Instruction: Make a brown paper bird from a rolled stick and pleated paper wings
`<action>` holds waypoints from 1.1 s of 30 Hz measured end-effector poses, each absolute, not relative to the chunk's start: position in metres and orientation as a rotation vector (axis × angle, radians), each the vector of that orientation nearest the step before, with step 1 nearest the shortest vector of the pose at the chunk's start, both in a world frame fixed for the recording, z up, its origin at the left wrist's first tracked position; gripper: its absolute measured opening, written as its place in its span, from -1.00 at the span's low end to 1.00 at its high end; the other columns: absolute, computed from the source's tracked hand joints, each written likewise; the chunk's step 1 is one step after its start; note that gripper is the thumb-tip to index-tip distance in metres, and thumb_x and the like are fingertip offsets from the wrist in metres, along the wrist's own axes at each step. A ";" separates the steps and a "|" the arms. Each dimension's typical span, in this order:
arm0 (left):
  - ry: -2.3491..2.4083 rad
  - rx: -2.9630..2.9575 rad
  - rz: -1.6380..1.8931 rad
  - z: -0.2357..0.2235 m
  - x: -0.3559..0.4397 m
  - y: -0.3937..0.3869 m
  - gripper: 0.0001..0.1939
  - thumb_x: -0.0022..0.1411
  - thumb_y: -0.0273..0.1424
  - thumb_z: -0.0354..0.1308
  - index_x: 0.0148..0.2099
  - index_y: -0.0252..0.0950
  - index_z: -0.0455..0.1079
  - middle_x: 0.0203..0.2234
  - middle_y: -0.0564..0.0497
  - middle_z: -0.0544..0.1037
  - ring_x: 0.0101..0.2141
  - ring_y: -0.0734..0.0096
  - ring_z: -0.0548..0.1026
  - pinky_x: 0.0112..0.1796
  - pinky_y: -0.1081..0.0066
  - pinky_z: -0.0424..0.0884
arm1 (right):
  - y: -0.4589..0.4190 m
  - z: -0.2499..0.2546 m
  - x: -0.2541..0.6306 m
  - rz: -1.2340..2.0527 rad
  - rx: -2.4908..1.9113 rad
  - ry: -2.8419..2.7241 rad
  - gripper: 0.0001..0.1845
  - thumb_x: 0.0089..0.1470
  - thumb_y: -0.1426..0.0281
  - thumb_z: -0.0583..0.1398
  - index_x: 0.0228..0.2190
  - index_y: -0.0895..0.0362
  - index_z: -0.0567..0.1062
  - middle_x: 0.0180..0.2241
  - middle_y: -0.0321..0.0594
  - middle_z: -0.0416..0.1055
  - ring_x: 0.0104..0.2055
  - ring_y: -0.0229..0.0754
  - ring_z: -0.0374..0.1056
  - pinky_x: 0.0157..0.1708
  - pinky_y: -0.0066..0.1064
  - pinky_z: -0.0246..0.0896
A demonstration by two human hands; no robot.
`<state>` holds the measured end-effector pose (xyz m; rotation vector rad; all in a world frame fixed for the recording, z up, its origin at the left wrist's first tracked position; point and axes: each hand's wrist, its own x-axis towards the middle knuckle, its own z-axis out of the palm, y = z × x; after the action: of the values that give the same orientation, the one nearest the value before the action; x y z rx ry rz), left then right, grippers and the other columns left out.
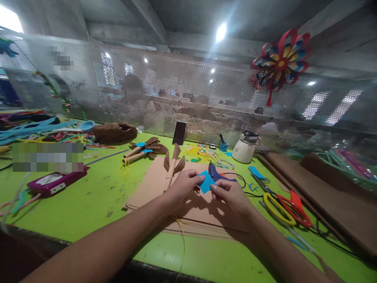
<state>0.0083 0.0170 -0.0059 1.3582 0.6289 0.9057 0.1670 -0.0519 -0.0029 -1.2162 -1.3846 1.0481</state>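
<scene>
Between my two hands I hold up a small blue paper square, turned cornerwise. My left hand pinches its left side between thumb and fingers. On its right side, my right hand pinches it the same way. Under both hands lies a stack of brown paper sheets. A rolled brown paper figure with pleated wings rests on the stack beside my left hand. Behind the blue square is a blue glue gun, partly hidden by the square and my right hand.
Scissors with yellow and red handles lie at right, near large brown sheets. A white jug, a phone and yellow scraps stand or lie behind. At left are winged paper figures and a purple power strip.
</scene>
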 end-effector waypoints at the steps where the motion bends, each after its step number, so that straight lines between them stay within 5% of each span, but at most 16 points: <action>1: 0.643 1.358 0.913 -0.005 0.008 0.016 -0.76 0.01 -0.28 0.19 -0.50 -0.35 0.27 -0.59 0.04 0.39 -0.56 0.53 0.34 -0.48 0.46 0.27 | -0.052 -0.004 0.167 1.047 -1.218 -1.385 -0.65 -0.08 0.14 0.24 -0.61 0.18 0.41 -0.64 -0.32 0.32 -0.59 -0.35 0.14 -0.55 -0.47 0.01; 8: 0.687 1.293 0.936 0.004 0.009 0.011 -0.78 0.01 -0.34 0.22 -0.51 -0.36 0.30 -0.65 0.08 0.36 -0.60 0.58 0.30 -0.50 0.51 0.23 | -0.051 -0.005 0.161 1.055 -1.217 -1.341 -0.70 -0.09 0.22 0.25 -0.63 0.19 0.41 -0.68 -0.35 0.31 -0.62 -0.37 0.12 -0.57 -0.49 -0.02; 14: 0.494 1.170 0.805 -0.005 0.011 0.016 -0.74 0.04 -0.37 0.23 -0.21 -0.41 0.41 -0.33 -0.14 0.52 -0.37 0.44 0.44 -0.36 0.49 0.33 | -0.050 0.001 0.156 1.053 -1.155 -1.190 -0.73 -0.10 0.26 0.26 -0.62 0.19 0.40 -0.68 -0.36 0.32 -0.63 -0.38 0.13 -0.57 -0.49 0.01; 20: 0.591 1.103 0.771 -0.002 0.011 0.018 -0.88 0.12 -0.44 0.12 -0.27 -0.40 0.33 -0.48 -0.08 0.51 -0.57 0.52 0.43 -0.53 0.52 0.36 | -0.046 -0.004 0.159 1.047 -1.172 -1.231 -0.72 -0.11 0.24 0.26 -0.63 0.19 0.42 -0.68 -0.35 0.31 -0.64 -0.39 0.13 -0.59 -0.51 0.01; 33: 0.560 1.189 0.648 -0.011 0.012 0.011 -0.89 0.21 -0.41 -0.06 -0.21 -0.33 0.16 -0.42 -0.20 0.53 -0.53 0.18 0.54 -0.57 0.20 0.45 | -0.028 0.037 0.255 0.350 -1.599 -1.266 -0.57 -0.12 0.05 0.11 -0.51 0.19 0.44 -0.57 -0.22 0.40 -0.60 -0.32 0.23 -0.56 -0.46 0.15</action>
<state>0.0121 0.0111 -0.0114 1.1894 0.5602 0.6479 0.2547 -0.0283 0.0374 -1.5987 -1.2660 0.3496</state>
